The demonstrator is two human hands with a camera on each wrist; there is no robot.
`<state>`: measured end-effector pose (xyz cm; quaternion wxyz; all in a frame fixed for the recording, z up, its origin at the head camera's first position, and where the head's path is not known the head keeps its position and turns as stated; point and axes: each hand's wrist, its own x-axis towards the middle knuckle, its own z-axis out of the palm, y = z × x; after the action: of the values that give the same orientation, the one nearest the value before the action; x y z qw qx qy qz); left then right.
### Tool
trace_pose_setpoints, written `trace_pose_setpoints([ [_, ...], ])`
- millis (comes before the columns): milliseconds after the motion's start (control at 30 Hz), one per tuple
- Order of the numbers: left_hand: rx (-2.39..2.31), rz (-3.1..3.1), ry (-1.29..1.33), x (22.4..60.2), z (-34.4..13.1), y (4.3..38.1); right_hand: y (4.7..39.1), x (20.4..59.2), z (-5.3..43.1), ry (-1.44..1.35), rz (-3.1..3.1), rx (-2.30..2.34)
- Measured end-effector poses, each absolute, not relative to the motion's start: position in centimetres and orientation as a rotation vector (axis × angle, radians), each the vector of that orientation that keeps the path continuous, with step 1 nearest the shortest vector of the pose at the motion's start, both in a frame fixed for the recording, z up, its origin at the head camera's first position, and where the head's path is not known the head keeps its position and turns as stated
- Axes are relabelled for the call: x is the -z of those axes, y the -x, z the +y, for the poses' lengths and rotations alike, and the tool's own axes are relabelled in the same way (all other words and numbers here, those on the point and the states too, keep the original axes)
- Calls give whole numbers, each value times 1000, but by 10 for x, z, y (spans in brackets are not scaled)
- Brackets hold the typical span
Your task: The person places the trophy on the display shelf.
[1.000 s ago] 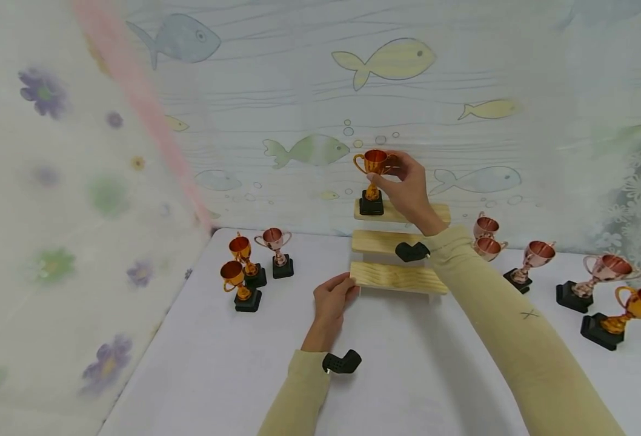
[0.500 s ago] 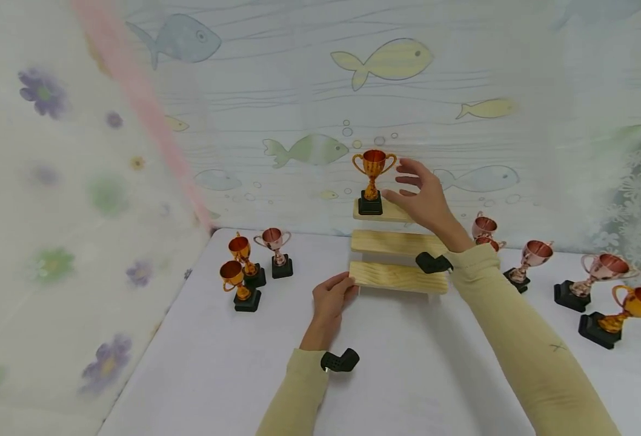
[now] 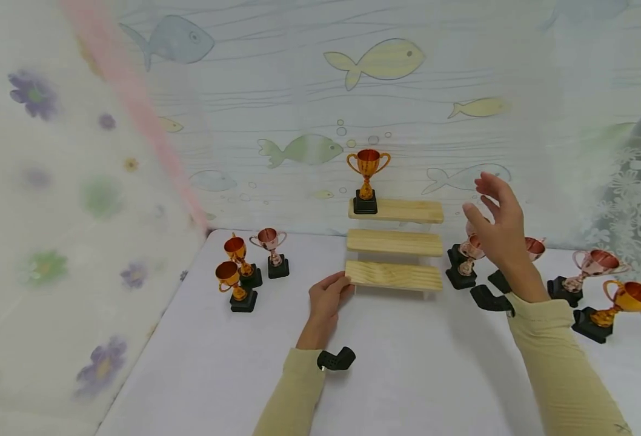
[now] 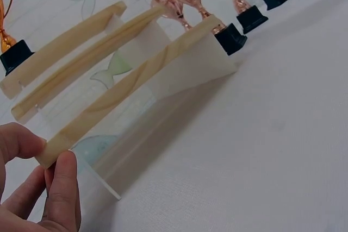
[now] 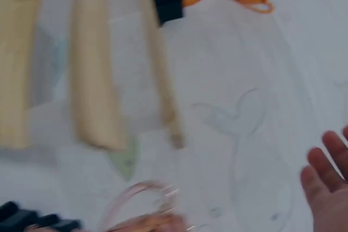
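Note:
A three-step wooden display rack [image 3: 394, 277] with clear supports stands on the white table. One gold trophy [image 3: 368, 162] on a black base stands upright at the left end of its top step. My left hand [image 3: 326, 301] pinches the left end of the lowest step; in the left wrist view the thumb [image 4: 20, 142] lies on one side of that board, with fingers on the other. Nothing is in my right hand [image 3: 501, 233], which is raised to the right of the rack with fingers spread. It overlaps the rose-gold trophies [image 3: 470, 248] behind it in the head view.
Left of the rack are two gold trophies [image 3: 228, 274] and a rose-gold one [image 3: 268, 239]. More rose-gold trophies [image 3: 598, 263] and a gold trophy [image 3: 635, 297] line the right side. A fish-patterned curtain [image 3: 277, 79] hangs behind the table.
My right hand has let go of the gold trophy on the top step and moved away to the right. My left hand has kept its grip on the lowest step.

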<state>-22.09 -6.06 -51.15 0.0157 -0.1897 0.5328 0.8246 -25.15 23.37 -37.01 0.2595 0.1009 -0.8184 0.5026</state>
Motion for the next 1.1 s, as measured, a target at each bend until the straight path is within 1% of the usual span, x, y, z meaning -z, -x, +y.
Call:
trace_pose_setpoints([
  [167, -2556, 1656, 583, 512, -61, 222, 237, 406, 243, -203, -2177, -1313],
  [367, -2557, 1651, 591, 512, -62, 224, 233, 432, 251, -154, -2229, -1258],
  [700, -2571, 1642, 587, 513, -61, 224, 235, 453, 255, -42, -2230, -1332],
  [1100, -2584, 1625, 587, 514, -61, 225, 238, 472, 252, -5, -2121, -1390],
])
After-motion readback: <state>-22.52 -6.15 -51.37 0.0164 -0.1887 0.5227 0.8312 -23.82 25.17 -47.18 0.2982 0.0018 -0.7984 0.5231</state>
